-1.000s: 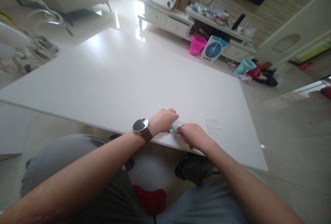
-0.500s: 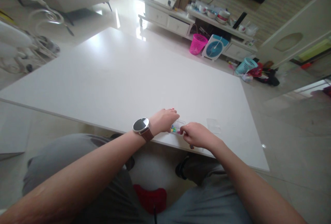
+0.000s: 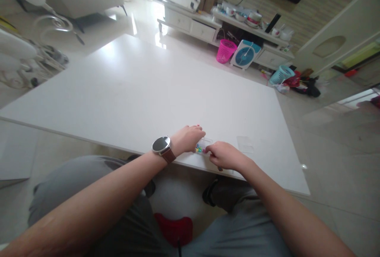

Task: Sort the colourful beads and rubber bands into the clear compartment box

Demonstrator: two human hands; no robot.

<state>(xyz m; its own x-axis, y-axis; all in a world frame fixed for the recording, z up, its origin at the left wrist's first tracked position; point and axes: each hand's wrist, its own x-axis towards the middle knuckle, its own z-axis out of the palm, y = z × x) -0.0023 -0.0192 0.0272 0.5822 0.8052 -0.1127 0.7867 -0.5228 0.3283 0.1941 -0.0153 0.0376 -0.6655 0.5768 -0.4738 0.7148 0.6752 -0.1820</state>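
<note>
A clear plastic box (image 3: 206,141) lies near the front edge of the white table (image 3: 166,90), with several small colourful pieces (image 3: 198,148) inside. At the box's left end is my left hand (image 3: 189,137), its fingers wrapped round that side; a watch is on the wrist. My right hand (image 3: 222,154) reaches the right end of the box with a finger bent down into it, the other fingers curled. Whether it pinches a piece is too small to tell. Just under my right hand a small dark, colourful item (image 3: 220,168) shows on the table.
A flat clear lid (image 3: 245,144) lies on the table to the right. Beyond the table stand a pink basket (image 3: 226,51), a blue and white fan (image 3: 246,54) and a long cabinet (image 3: 190,23). A red object (image 3: 175,230) is below, between my legs.
My right hand has shifted very slightly left, its finger a little further into the box. My left hand stays at the box; the camera view has moved slightly.
</note>
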